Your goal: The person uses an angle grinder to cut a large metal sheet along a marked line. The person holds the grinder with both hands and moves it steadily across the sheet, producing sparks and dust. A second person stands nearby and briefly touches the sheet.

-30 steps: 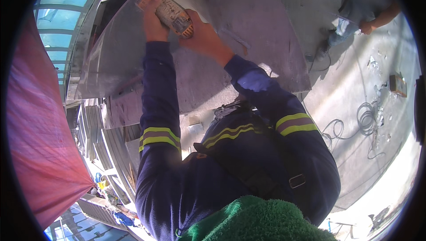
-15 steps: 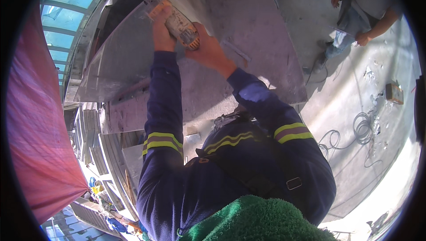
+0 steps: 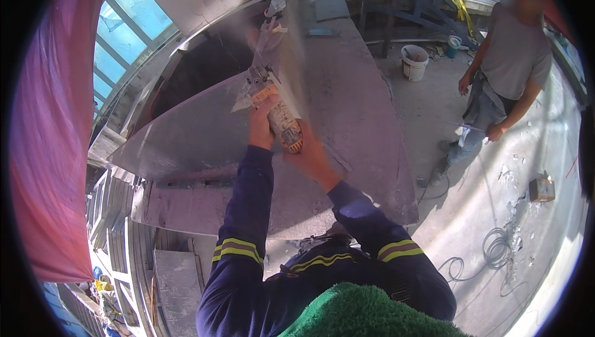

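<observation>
Both my hands hold a dusty angle grinder (image 3: 282, 114) with an orange collar and a pale, dirt-caked body. My left hand (image 3: 263, 125) is closed round the front of its body, near the head. Toward the rear end, my right hand (image 3: 311, 158) grips it from the right side. The grinder's head points away from me, over a large grey slab (image 3: 365, 132) and close to the lower end of an upright panel edge (image 3: 290, 45). Haze hangs about that edge, and the grinder's disc is hard to make out.
At the right stands another person (image 3: 517, 58) in a grey shirt. A white bucket (image 3: 414, 63) sits behind the slab. Coiled cable (image 3: 496, 249) and a box (image 3: 542, 190) lie on the floor at right. Stacked metal profiles (image 3: 118, 213) and a red sheet (image 3: 52, 138) are at left.
The view has tilted up, so the hands and grinder appear lower and more of the far side shows. Both hands keep their hold on the grinder.
</observation>
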Available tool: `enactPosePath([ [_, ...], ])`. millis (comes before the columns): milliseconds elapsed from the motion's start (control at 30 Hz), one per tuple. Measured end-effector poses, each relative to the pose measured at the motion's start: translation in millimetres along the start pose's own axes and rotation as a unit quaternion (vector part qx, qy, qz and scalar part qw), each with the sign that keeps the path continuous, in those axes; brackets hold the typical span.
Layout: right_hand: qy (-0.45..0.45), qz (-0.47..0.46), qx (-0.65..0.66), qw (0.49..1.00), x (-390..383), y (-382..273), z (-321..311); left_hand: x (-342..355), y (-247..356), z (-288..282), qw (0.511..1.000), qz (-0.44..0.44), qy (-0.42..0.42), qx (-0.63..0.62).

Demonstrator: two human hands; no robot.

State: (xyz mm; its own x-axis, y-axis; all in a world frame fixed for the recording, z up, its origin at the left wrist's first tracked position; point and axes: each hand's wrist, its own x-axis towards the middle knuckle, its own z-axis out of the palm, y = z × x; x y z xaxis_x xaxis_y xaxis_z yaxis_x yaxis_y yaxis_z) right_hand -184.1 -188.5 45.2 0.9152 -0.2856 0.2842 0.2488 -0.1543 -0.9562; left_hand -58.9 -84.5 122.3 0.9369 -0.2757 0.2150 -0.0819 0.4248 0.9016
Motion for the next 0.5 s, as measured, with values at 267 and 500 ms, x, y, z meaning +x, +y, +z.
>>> enactPosePath([
  [267,-0.002,0.007,-0.004,1.000,5.5,-4.1,4.1,2.4,-0.1,-7.3,1.000,-0.028,0.011,-0.001],
  [500,-0.003,0.011,-0.030,0.999,5.6,3.9,4.8,1.7,-5.8,-7.7,1.000,-0.013,0.009,-0.001],
])
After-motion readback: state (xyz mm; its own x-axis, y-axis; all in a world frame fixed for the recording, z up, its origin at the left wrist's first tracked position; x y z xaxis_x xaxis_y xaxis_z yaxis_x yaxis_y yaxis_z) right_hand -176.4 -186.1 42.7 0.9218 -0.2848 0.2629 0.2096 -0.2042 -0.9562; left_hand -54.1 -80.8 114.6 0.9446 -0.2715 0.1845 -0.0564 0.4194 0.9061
